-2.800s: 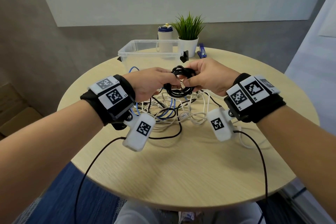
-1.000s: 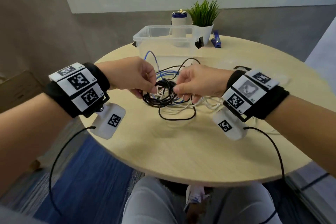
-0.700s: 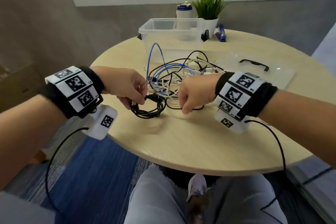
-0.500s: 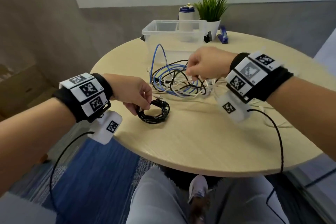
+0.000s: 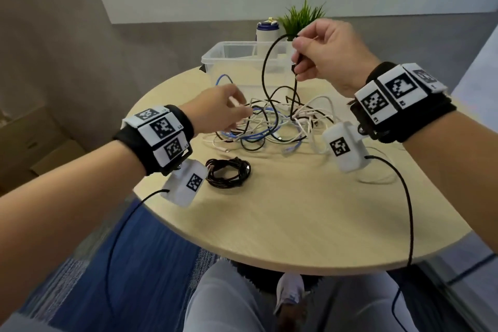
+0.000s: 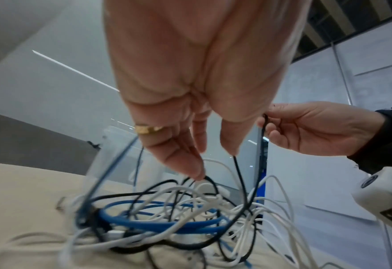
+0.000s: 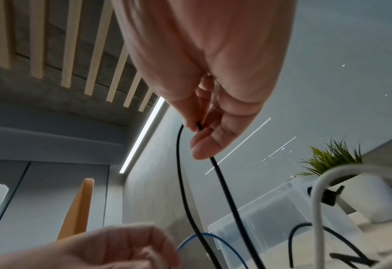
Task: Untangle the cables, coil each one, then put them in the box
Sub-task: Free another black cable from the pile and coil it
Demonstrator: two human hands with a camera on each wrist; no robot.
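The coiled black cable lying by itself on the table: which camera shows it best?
The head view. There the coiled black cable lies whole on the table, apart from the tangled pile and near the left hand. Neither wrist view shows the coil; the left wrist view shows only the tangle.

Round wooden desk (image 5: 310,224). Potted plant (image 5: 301,19) & white bottle w/ blue cap (image 5: 265,32) seen at far edge; cardboard boxes (image 5: 32,140) far left.

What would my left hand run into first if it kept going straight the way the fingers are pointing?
Most likely the tangled cables. The left hand points forward and down with its fingers loosely extended just above the pile; a black loop looks nearest, though blur makes depth uncertain.
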